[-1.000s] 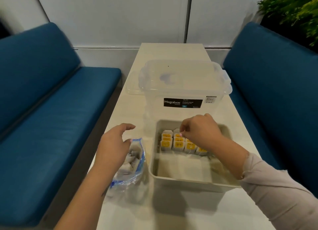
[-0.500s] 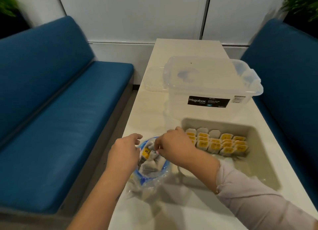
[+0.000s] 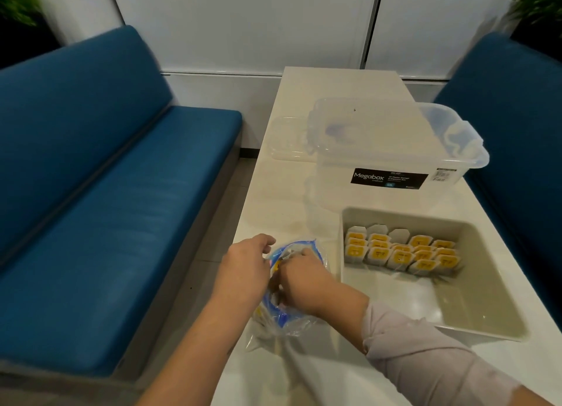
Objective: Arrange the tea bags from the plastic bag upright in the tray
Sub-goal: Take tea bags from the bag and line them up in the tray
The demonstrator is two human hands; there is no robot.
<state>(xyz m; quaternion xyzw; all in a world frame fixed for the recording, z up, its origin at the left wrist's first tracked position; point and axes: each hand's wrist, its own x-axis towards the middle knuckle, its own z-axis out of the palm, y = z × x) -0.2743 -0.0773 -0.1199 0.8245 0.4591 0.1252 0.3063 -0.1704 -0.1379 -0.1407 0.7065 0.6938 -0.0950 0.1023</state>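
Note:
A clear plastic bag (image 3: 292, 326) with a blue zip rim lies at the table's left edge. My left hand (image 3: 243, 268) holds its mouth open at the left rim. My right hand (image 3: 304, 281) reaches into the bag, its fingertips hidden among the tea bags inside. The beige tray (image 3: 474, 311) sits to the right of the bag. Several tea bags (image 3: 401, 253) with yellow labels stand upright in rows along the tray's far wall.
A clear Megabox storage bin (image 3: 392, 150) with its lid on stands behind the tray. A clear lid (image 3: 289, 138) lies to the bin's left. Blue benches (image 3: 100, 217) flank the narrow white table (image 3: 304, 372).
My right hand has left the tray, crossed to the bag and gone deeper into its mouth. My left hand has stayed at the bag's rim. The view has swung left.

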